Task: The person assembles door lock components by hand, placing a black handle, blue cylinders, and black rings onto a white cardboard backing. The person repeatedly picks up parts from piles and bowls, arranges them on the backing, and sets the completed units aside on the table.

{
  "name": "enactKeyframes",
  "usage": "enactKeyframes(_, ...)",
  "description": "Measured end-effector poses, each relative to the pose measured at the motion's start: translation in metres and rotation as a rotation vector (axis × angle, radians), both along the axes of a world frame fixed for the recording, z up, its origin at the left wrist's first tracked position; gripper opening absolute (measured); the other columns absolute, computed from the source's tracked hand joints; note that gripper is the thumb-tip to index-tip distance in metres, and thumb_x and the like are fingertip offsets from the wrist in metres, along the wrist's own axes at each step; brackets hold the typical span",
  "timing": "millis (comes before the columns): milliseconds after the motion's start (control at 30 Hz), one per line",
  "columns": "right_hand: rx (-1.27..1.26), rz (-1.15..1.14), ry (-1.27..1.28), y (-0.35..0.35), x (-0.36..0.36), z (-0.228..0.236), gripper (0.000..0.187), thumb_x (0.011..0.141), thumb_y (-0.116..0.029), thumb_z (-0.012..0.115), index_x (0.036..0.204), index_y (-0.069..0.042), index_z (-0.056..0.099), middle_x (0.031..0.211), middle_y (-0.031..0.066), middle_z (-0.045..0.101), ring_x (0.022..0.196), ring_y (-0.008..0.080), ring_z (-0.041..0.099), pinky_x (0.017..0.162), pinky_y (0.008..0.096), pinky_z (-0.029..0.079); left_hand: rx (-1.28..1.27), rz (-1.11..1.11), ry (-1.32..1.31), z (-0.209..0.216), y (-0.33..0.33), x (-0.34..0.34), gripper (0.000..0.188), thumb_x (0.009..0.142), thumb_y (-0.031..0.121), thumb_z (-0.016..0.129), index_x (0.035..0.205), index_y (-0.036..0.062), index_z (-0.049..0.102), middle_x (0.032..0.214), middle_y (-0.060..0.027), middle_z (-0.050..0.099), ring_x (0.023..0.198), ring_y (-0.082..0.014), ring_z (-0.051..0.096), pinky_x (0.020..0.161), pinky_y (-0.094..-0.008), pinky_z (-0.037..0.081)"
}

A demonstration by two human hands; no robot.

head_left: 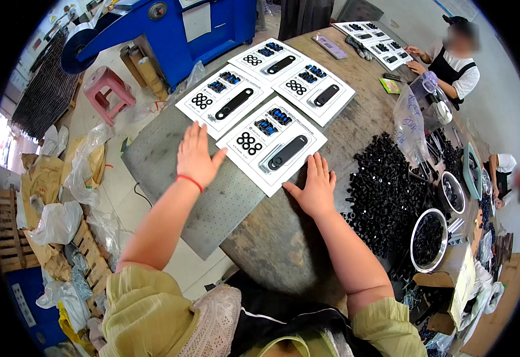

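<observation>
Several white printed cards lie spread in front of me, partly on a grey perforated metal plate [176,163] and partly on the wooden table. The nearest card [245,165] carries black rings [249,143], black and blue small parts [266,127] and a long black slotted bar [288,152]. My left hand [199,157] is open beside this card's left corner, thumb close to its edge. By the card's right edge rests my right hand [316,189], open with fingers apart. Neither hand holds anything. Whether the fingertips touch the card, I cannot tell. Similar cards lie just beyond, including a left one [212,124].
To the right is a heap of small black parts [385,184], with metal bowls [417,262] beyond. A clear plastic bag [408,128] lies behind it. Across the table, a person [459,65] handles more cards [385,50]. A pink stool [108,92] and blue machine [182,35] stand left.
</observation>
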State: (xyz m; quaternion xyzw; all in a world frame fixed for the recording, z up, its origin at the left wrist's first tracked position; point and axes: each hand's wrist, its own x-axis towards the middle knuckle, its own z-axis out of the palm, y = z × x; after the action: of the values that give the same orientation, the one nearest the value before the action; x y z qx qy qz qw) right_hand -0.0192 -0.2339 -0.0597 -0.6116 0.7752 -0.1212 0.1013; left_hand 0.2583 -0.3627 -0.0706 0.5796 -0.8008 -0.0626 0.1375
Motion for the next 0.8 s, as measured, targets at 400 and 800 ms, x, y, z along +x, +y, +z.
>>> enactKeyframes(400, 0.072, -0.028, 0.014, -0.015, 0.003, 0.007, 0.1, 0.078, -0.054, 0.072, 0.15, -0.002, 0.028, 0.16, 0.0156, 0.023, 0.149, 0.0331, 0.019, 0.114, 0.0604, 0.016, 0.198, 0.261, -0.203, 0.002, -0.049, 0.002, 0.069, 0.099, 0.056, 0.04, 0.155, 0.0168, 0.027, 0.163, -0.0073, 0.019, 0.15, -0.0245, 0.018, 0.121, -0.0471, 0.018)
enactKeyframes(800, 0.103, -0.039, 0.04, -0.028, 0.007, 0.009, 0.101, 0.077, -0.053, 0.072, 0.151, -0.002, 0.026, 0.161, 0.0145, 0.022, 0.149, 0.0325, 0.018, 0.112, 0.0619, 0.018, 0.162, 0.266, -0.175, -0.004, -0.06, 0.009, 0.07, 0.097, 0.055, 0.044, 0.153, 0.0168, 0.03, 0.162, -0.0079, 0.022, 0.149, -0.0248, 0.02, 0.12, -0.0489, 0.018)
